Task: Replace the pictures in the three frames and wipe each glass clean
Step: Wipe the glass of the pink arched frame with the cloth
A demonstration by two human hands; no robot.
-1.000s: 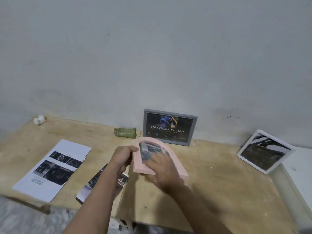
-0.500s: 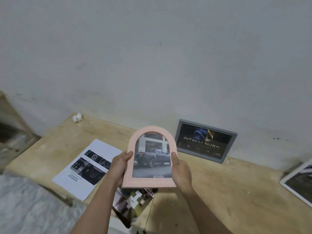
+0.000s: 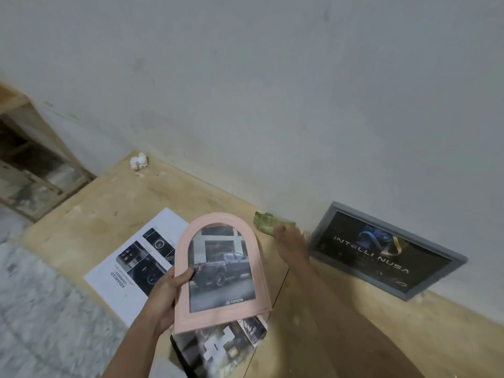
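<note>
Above the near edge of a pale wooden counter (image 3: 341, 317), a person holds a pink arched picture frame (image 3: 218, 271) up off the surface with the left hand (image 3: 166, 293) alone. Its long axis runs roughly from the viewer toward the wall, the rounded arch pointing away and tipped slightly right, the flat base nearest the viewer. The glass faces up toward the camera and shows a photo of a dark pickup truck before a building, with a Toyota logo at the base. The left hand grips the frame's left edge, thumb lying across the front border and fingers hidden behind, forearm rising from the bottom of the view. The right hand (image 3: 290, 241) is stretched well forward toward the wall, blurred, its fingertips touching or closing on a small folded green cloth (image 3: 268, 222) near the wall; whether it has hold of the cloth cannot be told. Beneath the frame lie a white printed sheet (image 3: 131, 268) with dark photos, on the left, and a loose glossy picture (image 3: 218, 347) at the counter's near edge. A grey rectangular frame (image 3: 387, 249) leans landscape against the wall at right, showing a dark logo picture. A small white object (image 3: 139, 160) sits at the counter's far left corner.
</note>
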